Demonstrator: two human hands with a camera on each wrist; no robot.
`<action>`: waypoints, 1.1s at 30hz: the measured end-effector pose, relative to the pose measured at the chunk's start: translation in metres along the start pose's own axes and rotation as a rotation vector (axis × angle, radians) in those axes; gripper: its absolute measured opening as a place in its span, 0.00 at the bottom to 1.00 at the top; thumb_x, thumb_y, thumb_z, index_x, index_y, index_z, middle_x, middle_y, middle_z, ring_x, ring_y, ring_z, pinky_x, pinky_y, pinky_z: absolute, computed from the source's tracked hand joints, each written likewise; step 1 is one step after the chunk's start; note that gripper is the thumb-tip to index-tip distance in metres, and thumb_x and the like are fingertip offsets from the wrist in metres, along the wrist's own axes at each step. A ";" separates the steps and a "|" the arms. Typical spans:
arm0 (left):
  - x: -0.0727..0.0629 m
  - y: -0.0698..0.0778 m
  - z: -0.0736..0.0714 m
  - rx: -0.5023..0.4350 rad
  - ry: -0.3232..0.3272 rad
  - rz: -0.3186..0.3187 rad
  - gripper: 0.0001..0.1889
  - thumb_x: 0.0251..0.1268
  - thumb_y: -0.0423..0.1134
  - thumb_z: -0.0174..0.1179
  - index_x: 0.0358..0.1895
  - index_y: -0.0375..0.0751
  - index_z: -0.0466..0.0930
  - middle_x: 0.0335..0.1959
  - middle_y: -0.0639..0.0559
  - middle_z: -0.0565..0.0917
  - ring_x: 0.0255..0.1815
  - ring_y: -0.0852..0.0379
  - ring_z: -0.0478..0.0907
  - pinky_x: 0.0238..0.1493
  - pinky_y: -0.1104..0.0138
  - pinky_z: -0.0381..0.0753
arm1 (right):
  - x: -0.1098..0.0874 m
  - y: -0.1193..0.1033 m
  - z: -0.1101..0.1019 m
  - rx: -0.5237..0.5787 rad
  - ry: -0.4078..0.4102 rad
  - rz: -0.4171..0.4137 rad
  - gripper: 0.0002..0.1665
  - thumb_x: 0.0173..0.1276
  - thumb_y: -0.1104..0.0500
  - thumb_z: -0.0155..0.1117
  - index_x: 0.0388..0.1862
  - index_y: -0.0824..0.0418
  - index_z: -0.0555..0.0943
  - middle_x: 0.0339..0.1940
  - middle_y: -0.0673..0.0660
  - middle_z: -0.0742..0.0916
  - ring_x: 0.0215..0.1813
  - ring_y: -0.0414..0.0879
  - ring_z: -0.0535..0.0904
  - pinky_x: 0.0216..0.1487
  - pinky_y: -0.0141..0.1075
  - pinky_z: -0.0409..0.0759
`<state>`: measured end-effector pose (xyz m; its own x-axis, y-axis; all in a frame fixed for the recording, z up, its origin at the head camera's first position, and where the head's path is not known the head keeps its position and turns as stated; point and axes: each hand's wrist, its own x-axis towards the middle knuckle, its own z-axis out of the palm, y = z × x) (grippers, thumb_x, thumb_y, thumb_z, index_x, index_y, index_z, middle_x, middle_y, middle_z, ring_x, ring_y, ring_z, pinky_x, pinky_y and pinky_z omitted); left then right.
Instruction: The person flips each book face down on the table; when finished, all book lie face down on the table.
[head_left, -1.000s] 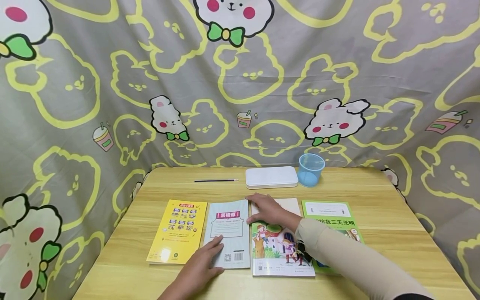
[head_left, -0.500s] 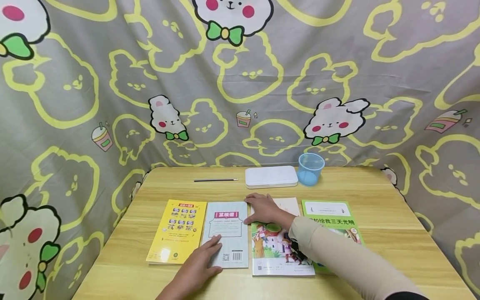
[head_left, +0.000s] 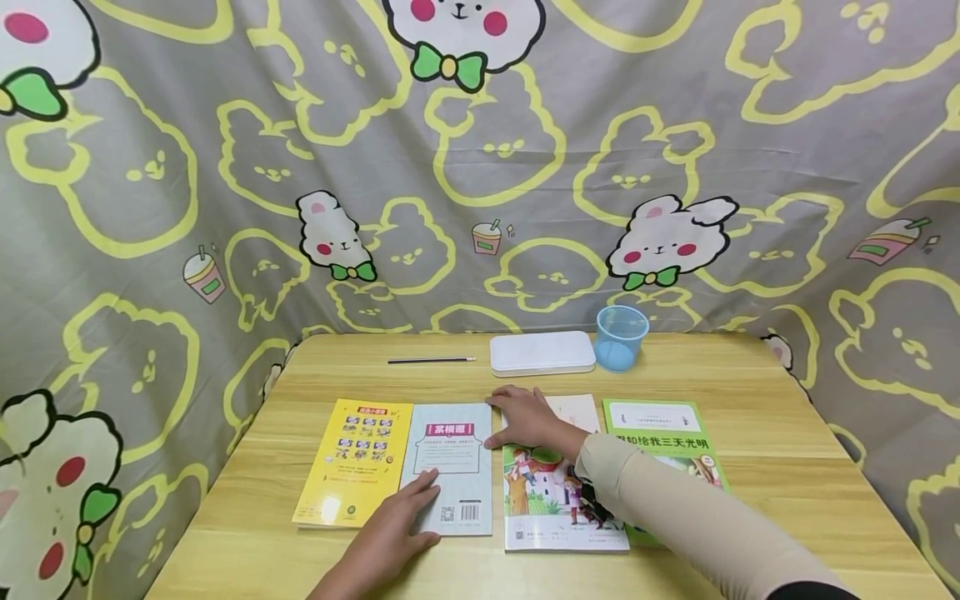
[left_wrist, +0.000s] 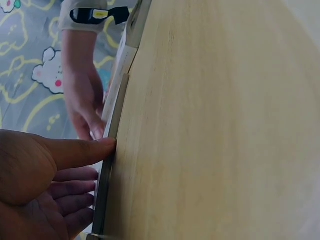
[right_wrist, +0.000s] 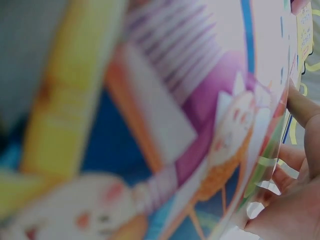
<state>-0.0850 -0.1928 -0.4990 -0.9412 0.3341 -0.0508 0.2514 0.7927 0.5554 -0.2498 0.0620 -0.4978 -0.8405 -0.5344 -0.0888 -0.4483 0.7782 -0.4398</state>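
Observation:
A light blue book (head_left: pixel 457 454) lies flat on the table, its left edge against a yellow book (head_left: pixel 356 467). My left hand (head_left: pixel 393 529) rests on its lower left part with fingers extended; the left wrist view shows the thumb at the book's edge. From above the illustrated storybook (head_left: pixel 528 529), my right hand (head_left: pixel 528 421) reaches with spread fingers to the light blue book's upper right edge. A narrow gap separates these two books. The storybook's cover fills most of the right wrist view. My right forearm partly covers the green book (head_left: pixel 693 425) at the right.
Behind the books lie a thin dark pencil (head_left: pixel 431 361) and a white pencil case (head_left: pixel 542 353). A translucent blue cup (head_left: pixel 621 340) stands beside the case. A patterned curtain (head_left: pixel 450 167) rises behind the wooden table (head_left: pixel 787 483).
The light blue book has slid slightly left and straightened, closing the gap to the yellow book. Both hands have shifted a little left with it.

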 end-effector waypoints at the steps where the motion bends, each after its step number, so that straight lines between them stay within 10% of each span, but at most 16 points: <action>1: 0.000 0.000 0.000 -0.001 -0.001 0.001 0.35 0.57 0.38 0.76 0.68 0.30 0.76 0.78 0.44 0.68 0.77 0.38 0.65 0.74 0.44 0.66 | 0.000 0.000 0.000 0.000 0.003 -0.002 0.50 0.59 0.35 0.78 0.76 0.53 0.73 0.76 0.55 0.74 0.77 0.58 0.67 0.78 0.70 0.50; 20: 0.000 0.000 -0.002 -0.007 -0.004 0.001 0.34 0.56 0.38 0.77 0.67 0.30 0.77 0.78 0.42 0.69 0.77 0.37 0.66 0.74 0.43 0.66 | -0.008 0.014 -0.008 0.091 0.011 -0.036 0.53 0.61 0.37 0.76 0.78 0.60 0.69 0.76 0.60 0.74 0.78 0.58 0.67 0.82 0.64 0.49; 33: -0.001 0.001 0.000 0.006 -0.011 -0.007 0.35 0.56 0.38 0.76 0.68 0.31 0.77 0.78 0.43 0.68 0.77 0.38 0.65 0.74 0.43 0.66 | -0.029 0.045 -0.015 0.148 0.034 0.024 0.52 0.64 0.35 0.73 0.79 0.58 0.68 0.74 0.56 0.76 0.74 0.55 0.72 0.72 0.50 0.74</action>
<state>-0.0844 -0.1926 -0.4982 -0.9405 0.3338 -0.0637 0.2460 0.7981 0.5500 -0.2503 0.1176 -0.5012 -0.8613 -0.5030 -0.0713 -0.3808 0.7321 -0.5648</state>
